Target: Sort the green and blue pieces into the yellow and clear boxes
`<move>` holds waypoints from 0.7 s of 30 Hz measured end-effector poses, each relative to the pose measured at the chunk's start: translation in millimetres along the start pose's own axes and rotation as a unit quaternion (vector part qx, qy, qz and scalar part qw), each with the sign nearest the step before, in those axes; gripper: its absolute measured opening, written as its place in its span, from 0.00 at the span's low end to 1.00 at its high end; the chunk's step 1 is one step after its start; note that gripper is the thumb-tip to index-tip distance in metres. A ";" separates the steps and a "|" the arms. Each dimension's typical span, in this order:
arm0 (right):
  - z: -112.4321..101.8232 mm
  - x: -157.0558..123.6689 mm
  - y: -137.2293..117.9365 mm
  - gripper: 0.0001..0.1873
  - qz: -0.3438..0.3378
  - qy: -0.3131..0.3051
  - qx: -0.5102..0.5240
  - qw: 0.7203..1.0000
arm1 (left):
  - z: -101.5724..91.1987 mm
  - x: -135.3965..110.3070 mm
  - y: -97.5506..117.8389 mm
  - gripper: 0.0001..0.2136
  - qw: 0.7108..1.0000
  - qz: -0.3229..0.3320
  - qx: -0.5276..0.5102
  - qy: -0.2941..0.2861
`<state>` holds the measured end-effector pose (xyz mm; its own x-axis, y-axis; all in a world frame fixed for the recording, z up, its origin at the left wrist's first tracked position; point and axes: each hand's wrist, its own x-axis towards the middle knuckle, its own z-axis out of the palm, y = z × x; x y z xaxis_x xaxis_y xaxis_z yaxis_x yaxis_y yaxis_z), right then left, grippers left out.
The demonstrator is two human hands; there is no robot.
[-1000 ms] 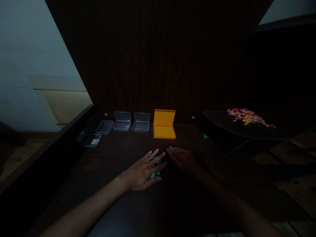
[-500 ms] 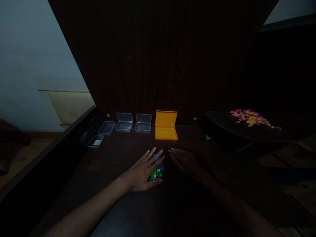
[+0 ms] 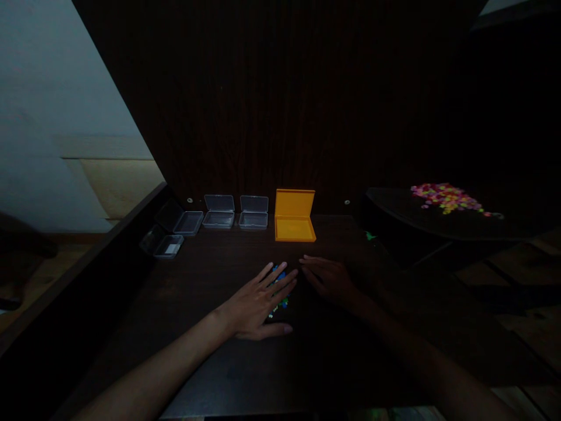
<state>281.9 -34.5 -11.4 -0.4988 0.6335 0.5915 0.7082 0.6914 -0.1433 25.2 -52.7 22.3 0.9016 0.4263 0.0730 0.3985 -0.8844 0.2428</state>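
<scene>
My left hand (image 3: 258, 304) lies spread over a small pile of tiny blue, green and pale pieces (image 3: 280, 301), covering much of it. The pieces show between the fingers and beside the thumb; their exact kind is too small and dark to tell. Just to the right, my right hand (image 3: 328, 280) rests on the dark table (image 3: 210, 362), fingers stretched toward the left hand and holding nothing. Beyond both hands stands a yellow box (image 3: 295, 229) with its lid raised and nothing visible inside.
Clear plastic boxes (image 3: 253, 220) with raised lids stand along the back left. A heap of pink, red and yellow pieces (image 3: 449, 197) lies on a dark curved shelf (image 3: 394, 213) at right. Some green bits (image 3: 370, 235) lie near it. A raised edge (image 3: 87, 257) borders the left.
My left hand has slid slightly right and its fingers now cover more of the pile. The whole view has tilted a little; my right hand stays nearly in place.
</scene>
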 end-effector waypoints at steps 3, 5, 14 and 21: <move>0.6 -0.3 0.0 0.13 0.001 0.001 0.003 1.000 | 1.4 0.1 4.3 0.40 1.000 0.019 -0.013 -0.013; 0.6 -0.1 -0.1 0.13 0.000 0.002 0.005 1.000 | 2.5 -0.2 5.0 0.39 1.000 0.019 -0.017 -0.014; 0.0 0.0 -0.6 0.13 -0.003 0.008 -0.006 1.000 | 7.1 0.0 2.5 0.40 0.999 -0.036 0.006 0.018; -1.7 0.3 -1.6 0.13 0.010 -0.003 -0.001 1.000 | 6.1 0.4 3.2 0.38 0.999 -0.042 0.007 0.000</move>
<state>281.5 -36.1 -9.7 -0.4875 0.6490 0.5841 0.7193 0.6777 -0.1528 27.9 -56.5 17.2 0.8643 0.5001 0.0534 0.4760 -0.8477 0.2340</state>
